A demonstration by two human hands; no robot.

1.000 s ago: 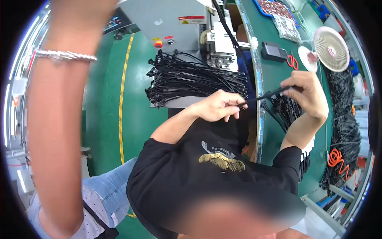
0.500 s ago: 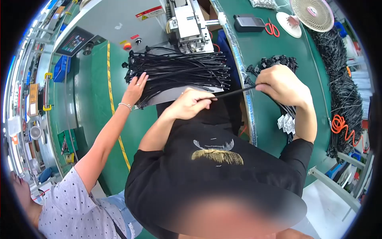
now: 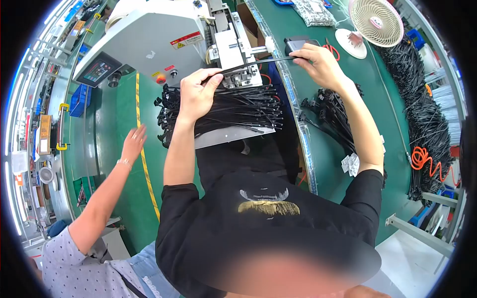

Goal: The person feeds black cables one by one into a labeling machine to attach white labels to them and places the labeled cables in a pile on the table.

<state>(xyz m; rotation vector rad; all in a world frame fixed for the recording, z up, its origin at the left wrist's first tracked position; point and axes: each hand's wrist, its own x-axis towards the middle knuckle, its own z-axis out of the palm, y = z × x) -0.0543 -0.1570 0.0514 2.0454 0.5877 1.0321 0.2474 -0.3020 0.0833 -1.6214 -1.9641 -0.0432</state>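
A thin black cable (image 3: 258, 63) is stretched between my two hands, in front of the machine's metal head (image 3: 234, 47). My left hand (image 3: 197, 95) pinches its left end. The right end is gripped between the fingers of my right hand (image 3: 320, 65), above the edge of the green table. Below my left hand, a pile of black cables (image 3: 238, 110) lies on a grey metal plate (image 3: 238, 139), their connector ends to the left. Near my right forearm lies a bundle of black cables (image 3: 334, 116) with white tags (image 3: 351, 164).
A grey machine (image 3: 149, 44) with a control panel (image 3: 99, 70) stands ahead. On the green table (image 3: 293, 25) are a black box (image 3: 296, 44), red scissors (image 3: 332, 50) and a fan (image 3: 375, 22). A co-worker's hand (image 3: 133, 145) is at the left.
Both my hands have moved forward and up with the cable, from near my body to the machine's head. The co-worker's hand has drawn back left from the cable pile.
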